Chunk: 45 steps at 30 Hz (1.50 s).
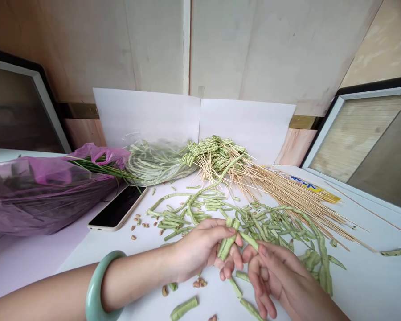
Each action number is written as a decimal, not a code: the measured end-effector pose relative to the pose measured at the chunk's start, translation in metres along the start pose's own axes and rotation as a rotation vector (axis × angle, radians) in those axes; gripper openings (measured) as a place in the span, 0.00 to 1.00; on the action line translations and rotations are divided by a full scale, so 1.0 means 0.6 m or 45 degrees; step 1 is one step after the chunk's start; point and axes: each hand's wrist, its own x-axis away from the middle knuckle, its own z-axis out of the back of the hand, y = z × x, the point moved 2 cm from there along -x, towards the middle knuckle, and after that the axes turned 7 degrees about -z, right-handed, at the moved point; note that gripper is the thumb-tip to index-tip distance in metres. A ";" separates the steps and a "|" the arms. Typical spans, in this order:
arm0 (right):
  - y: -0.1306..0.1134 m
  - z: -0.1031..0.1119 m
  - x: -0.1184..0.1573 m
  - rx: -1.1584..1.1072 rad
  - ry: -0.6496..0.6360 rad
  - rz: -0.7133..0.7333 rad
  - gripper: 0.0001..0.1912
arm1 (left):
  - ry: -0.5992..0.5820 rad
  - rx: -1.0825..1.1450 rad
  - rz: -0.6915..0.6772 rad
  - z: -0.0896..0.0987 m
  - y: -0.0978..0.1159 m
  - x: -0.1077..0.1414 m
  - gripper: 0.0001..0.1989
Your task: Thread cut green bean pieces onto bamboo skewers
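Between the thumb and fingers of my left hand (207, 243) are a few short cut pieces of green bean (227, 240), lying side by side. My right hand (274, 267) pinches another green bean piece (249, 240), its far end close to the bunch; whether it touches a skewer there I cannot tell. Beneath and around both hands, loose cut bean pieces (183, 307) lie on the white sheet. Farther back, a pile of bean pieces threaded on skewers (217, 154) rests beside many bare bamboo skewers (287, 196).
On the left a phone (118, 209) lies near a purple plastic bag (47, 191) of greens. A clear bag of long beans (157, 162) stands at the back. Small brown seeds (133, 237) are scattered about. A yellow wrapper (307, 185) is under the skewers.
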 end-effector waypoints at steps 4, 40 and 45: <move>0.000 0.005 0.000 0.152 0.091 -0.034 0.29 | 0.021 -0.062 0.027 -0.001 -0.006 0.000 0.11; -0.041 0.012 0.011 0.086 -0.332 -0.178 0.13 | -0.241 -0.386 -0.235 -0.042 0.013 0.035 0.11; -0.055 0.023 0.023 0.043 -0.112 0.009 0.16 | -0.301 -0.407 -0.281 -0.047 0.017 0.045 0.08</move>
